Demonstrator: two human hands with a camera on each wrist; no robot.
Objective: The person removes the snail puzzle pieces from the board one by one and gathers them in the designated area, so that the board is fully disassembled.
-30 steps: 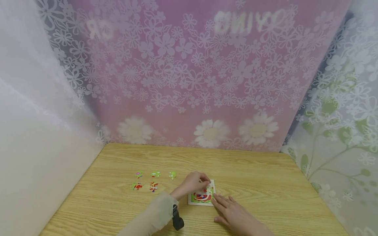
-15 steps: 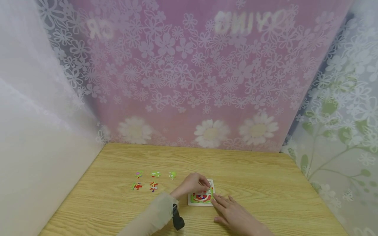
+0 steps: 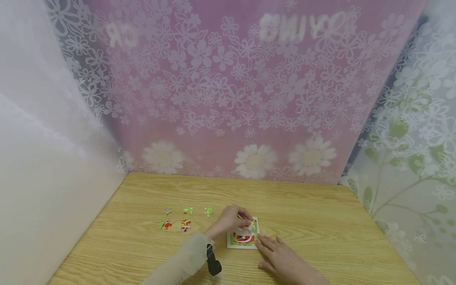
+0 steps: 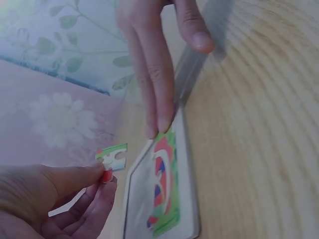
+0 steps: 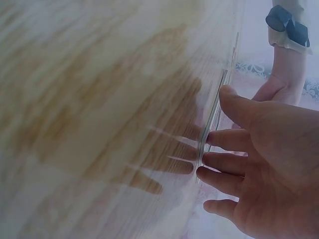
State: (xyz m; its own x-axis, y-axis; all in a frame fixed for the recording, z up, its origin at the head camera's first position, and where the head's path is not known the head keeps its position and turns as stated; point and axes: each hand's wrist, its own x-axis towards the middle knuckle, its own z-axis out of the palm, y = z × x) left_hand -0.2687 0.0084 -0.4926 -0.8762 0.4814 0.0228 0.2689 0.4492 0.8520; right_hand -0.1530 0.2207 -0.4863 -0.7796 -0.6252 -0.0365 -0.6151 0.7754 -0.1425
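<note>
My left hand (image 3: 233, 219) pinches a puzzle piece (image 4: 118, 158) between thumb and fingers. This piece is green, white and red, with rounded notches, and is held just above a small white-framed puzzle board (image 3: 242, 247). In the left wrist view, a red, green and blue picture strip (image 4: 164, 184) fills one side of the board, beside a bare pale area. My right hand (image 3: 281, 257) lies with straight fingers against the board's right edge, fingertips touching it. The left hand covers part of the board in the head view.
To the left on the wooden table (image 3: 320, 213) lie several loose puzzle pieces in two rows, among them a red one (image 3: 185, 225) and a green one (image 3: 208, 211). A black band (image 3: 213, 261) is on the left wrist. Patterned curtains (image 3: 228, 99) enclose the table.
My left hand has shifted slightly up and back over the board, and the pinched puzzle piece shows more clearly between its fingers. The right hand stays in place.
</note>
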